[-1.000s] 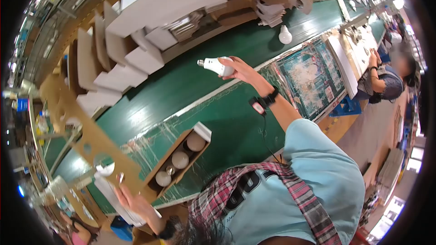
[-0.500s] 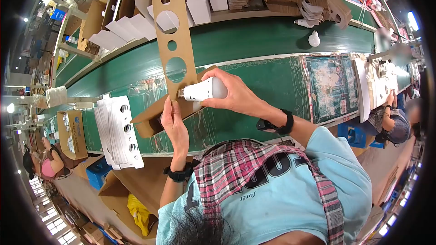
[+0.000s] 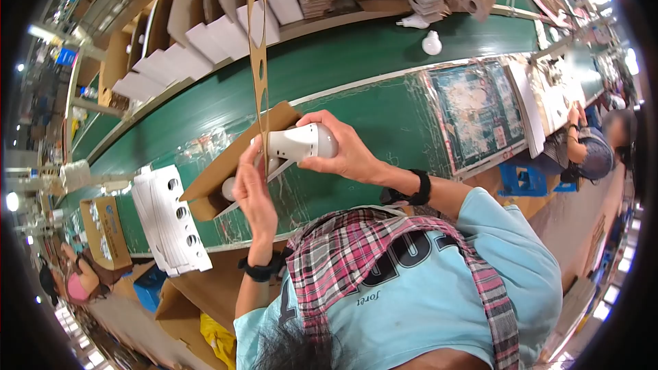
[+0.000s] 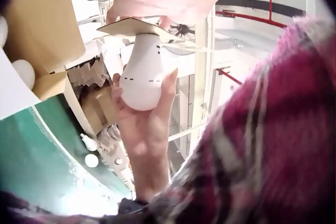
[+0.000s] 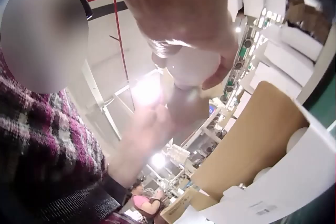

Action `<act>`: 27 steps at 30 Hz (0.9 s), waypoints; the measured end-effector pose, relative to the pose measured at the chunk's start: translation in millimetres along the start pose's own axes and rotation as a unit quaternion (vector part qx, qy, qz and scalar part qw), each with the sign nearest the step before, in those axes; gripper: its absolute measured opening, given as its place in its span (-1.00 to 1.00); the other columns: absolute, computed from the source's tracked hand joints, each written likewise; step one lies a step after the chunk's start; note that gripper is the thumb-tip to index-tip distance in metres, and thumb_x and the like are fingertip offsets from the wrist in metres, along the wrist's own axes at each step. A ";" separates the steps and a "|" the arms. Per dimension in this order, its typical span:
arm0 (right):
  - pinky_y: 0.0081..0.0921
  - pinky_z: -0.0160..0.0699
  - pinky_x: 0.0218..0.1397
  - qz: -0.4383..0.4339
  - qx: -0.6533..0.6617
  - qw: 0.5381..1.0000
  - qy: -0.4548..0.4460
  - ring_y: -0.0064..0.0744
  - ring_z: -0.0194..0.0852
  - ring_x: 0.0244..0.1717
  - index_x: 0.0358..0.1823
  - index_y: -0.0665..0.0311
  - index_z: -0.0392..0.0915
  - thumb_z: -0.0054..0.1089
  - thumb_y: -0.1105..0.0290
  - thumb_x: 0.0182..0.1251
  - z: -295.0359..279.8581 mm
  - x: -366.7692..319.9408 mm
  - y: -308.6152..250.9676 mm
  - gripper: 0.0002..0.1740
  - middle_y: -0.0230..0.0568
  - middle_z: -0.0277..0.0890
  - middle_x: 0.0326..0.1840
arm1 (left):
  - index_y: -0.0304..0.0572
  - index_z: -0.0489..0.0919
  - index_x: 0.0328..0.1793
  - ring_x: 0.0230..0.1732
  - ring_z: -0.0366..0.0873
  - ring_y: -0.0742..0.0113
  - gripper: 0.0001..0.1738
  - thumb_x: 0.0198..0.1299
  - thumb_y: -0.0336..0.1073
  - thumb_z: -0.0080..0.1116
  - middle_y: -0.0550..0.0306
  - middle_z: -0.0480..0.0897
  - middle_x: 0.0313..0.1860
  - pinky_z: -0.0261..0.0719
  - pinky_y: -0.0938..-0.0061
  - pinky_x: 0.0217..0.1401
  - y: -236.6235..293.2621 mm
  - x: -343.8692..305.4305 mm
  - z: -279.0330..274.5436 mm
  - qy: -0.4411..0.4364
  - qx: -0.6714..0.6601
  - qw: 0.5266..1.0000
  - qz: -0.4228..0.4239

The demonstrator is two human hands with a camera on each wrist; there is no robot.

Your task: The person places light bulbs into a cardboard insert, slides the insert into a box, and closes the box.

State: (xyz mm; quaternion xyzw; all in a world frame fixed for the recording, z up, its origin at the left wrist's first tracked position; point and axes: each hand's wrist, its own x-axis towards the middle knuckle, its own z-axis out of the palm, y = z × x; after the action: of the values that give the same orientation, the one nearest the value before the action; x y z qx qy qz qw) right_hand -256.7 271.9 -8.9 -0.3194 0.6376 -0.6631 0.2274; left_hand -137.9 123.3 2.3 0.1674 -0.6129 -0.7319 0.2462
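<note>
My right hand (image 3: 351, 154) grips a white LED light bulb (image 3: 295, 144) by its rounded dome, the bulb lying sideways. Its base end meets a long brown cardboard strip (image 3: 258, 48) with punched holes, turned nearly edge-on. My left hand (image 3: 255, 195) holds the strip's lower end, fingers against its far face. In the left wrist view the bulb's neck (image 4: 144, 50) stands right against the cardboard (image 4: 128, 27), which hides the screw cap. Beneath both hands is an open carton (image 3: 205, 173) with several bulbs inside, also seen in the right wrist view.
White punched card inserts (image 3: 168, 216) are stacked left on the green bench. Beyond runs a green belt with a loose bulb (image 3: 432, 43) on it. Open cartons (image 3: 181, 44) line the far shelf. At right, another person (image 3: 582, 144) sits by the bench.
My right hand has brought the bulb from over the belt to the strip. The strip, tilted at left before, now stands upright and edge-on, with the bulb's cap against it.
</note>
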 end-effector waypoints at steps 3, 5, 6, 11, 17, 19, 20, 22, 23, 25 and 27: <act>-0.40 0.44 0.10 -0.124 -0.085 0.989 0.011 -0.26 0.41 0.04 0.11 0.23 0.34 0.55 0.27 -0.10 -15.9 -5.0 5.6 -0.27 -0.17 0.40 0.02 | -0.28 0.45 0.25 -0.08 0.39 0.58 -0.57 0.47 -0.13 -0.14 0.22 0.51 0.09 0.36 0.65 0.00 -1.2 14.0 9.7 0.004 0.037 0.999 0.022; -0.34 0.41 0.14 -0.185 -0.128 0.974 0.014 -0.15 0.40 0.06 0.13 0.21 0.33 0.58 0.27 -0.14 -22.8 -6.5 7.6 -0.23 -0.13 0.38 0.03 | -0.24 0.45 0.02 -0.37 0.16 0.69 -0.69 0.42 -0.12 -0.05 0.38 0.40 -0.24 0.05 0.74 -0.40 -0.4 20.3 25.0 -0.022 0.098 0.995 0.025; -0.29 0.41 0.15 -0.190 -0.121 0.974 0.016 -0.06 0.36 0.09 0.13 0.20 0.33 0.58 0.25 -0.14 -26.6 -9.3 13.8 -0.22 -0.11 0.36 0.05 | -0.23 0.44 -0.01 -0.38 0.16 0.69 -0.70 0.42 -0.12 -0.05 0.39 0.38 -0.26 0.06 0.74 -0.40 -5.2 23.6 28.4 -0.036 0.107 0.993 0.016; -0.29 0.29 0.28 -0.074 0.009 0.996 -0.045 -0.09 0.31 0.19 0.18 0.25 0.34 0.33 0.21 0.15 -90.9 -4.6 43.8 -0.40 -0.10 0.35 0.12 | -0.24 0.42 -0.05 -0.42 0.16 0.64 -0.67 0.40 -0.09 -0.02 0.38 0.31 -0.32 0.09 0.72 -0.41 -15.6 37.8 55.7 -0.104 0.201 0.973 0.033; -0.20 0.27 0.28 -0.041 -0.402 0.886 0.228 0.07 0.30 0.15 0.03 0.33 0.46 0.19 0.39 0.09 -273.5 63.2 168.2 -0.57 0.08 0.41 0.02 | -0.27 0.44 -0.11 -0.37 0.23 0.50 -0.80 0.32 -0.28 0.06 0.26 0.31 -0.31 0.24 0.61 -0.33 -40.7 44.7 72.4 -0.189 0.279 0.941 -0.027; -0.16 0.30 0.24 -0.011 -0.492 0.825 0.277 0.06 0.29 0.16 0.01 0.34 0.46 0.22 0.39 0.04 -323.5 88.9 215.2 -0.55 0.09 0.41 0.03 | -0.26 0.44 -0.13 -0.34 0.29 0.45 -0.83 0.17 -0.49 0.15 0.22 0.36 -0.33 0.30 0.58 -0.29 -47.3 43.7 82.1 -0.193 0.258 0.943 -0.080; -0.16 0.31 0.23 0.009 -0.544 0.795 0.269 0.06 0.30 0.16 0.07 0.30 0.45 0.23 0.41 0.03 -345.6 99.8 252.2 -0.51 0.06 0.35 0.13 | -0.26 0.45 -0.13 -0.35 0.30 0.44 -0.82 0.15 -0.50 0.17 0.21 0.38 -0.33 0.32 0.57 -0.28 -54.9 41.2 82.8 -0.200 0.281 0.933 -0.098; -0.12 0.29 0.25 0.029 -0.638 0.724 0.259 0.06 0.27 0.19 0.15 0.24 0.42 0.23 0.43 0.01 -361.1 123.5 282.1 -0.43 -0.01 0.25 0.26 | -0.26 0.46 -0.14 -0.35 0.33 0.42 -0.80 0.13 -0.52 0.20 0.18 0.41 -0.33 0.36 0.54 -0.27 -68.6 36.9 83.3 -0.222 0.301 0.918 -0.128; -0.07 0.25 0.26 0.030 -0.680 0.686 0.257 0.06 0.23 0.23 0.18 0.21 0.41 0.23 0.43 0.00 -361.2 133.9 281.3 -0.40 -0.04 0.21 0.29 | -0.26 0.47 -0.14 -0.36 0.35 0.40 -0.80 0.12 -0.52 0.21 0.16 0.42 -0.32 0.38 0.52 -0.26 -74.8 35.1 83.2 -0.236 0.299 0.914 -0.141; 0.06 0.19 0.26 0.133 -0.710 0.662 0.200 0.07 0.17 0.27 0.18 0.13 0.42 0.15 0.43 0.05 -351.8 154.7 267.0 -0.45 -0.08 0.24 0.21 | -0.28 0.47 -0.16 -0.36 0.39 0.36 -0.81 0.13 -0.49 0.22 0.13 0.42 -0.31 0.42 0.48 -0.29 -83.1 32.4 83.9 -0.247 0.303 0.904 -0.170; 0.05 0.21 0.21 0.098 -0.731 0.629 0.246 0.05 0.18 0.25 0.12 0.12 0.45 0.12 0.43 0.07 -347.3 159.3 277.2 -0.51 -0.05 0.25 0.18 | -0.29 0.47 -0.15 -0.38 0.40 0.38 -0.81 0.14 -0.46 0.22 0.12 0.42 -0.29 0.43 0.49 -0.34 -84.6 33.2 86.6 -0.261 0.318 0.901 -0.133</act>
State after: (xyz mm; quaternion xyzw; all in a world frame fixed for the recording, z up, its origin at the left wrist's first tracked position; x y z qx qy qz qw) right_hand -644.2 379.0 -256.3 -0.1416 0.9729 -0.0076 -0.1828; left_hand -225.7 185.9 -61.9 0.1197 -0.8275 -0.5412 -0.0890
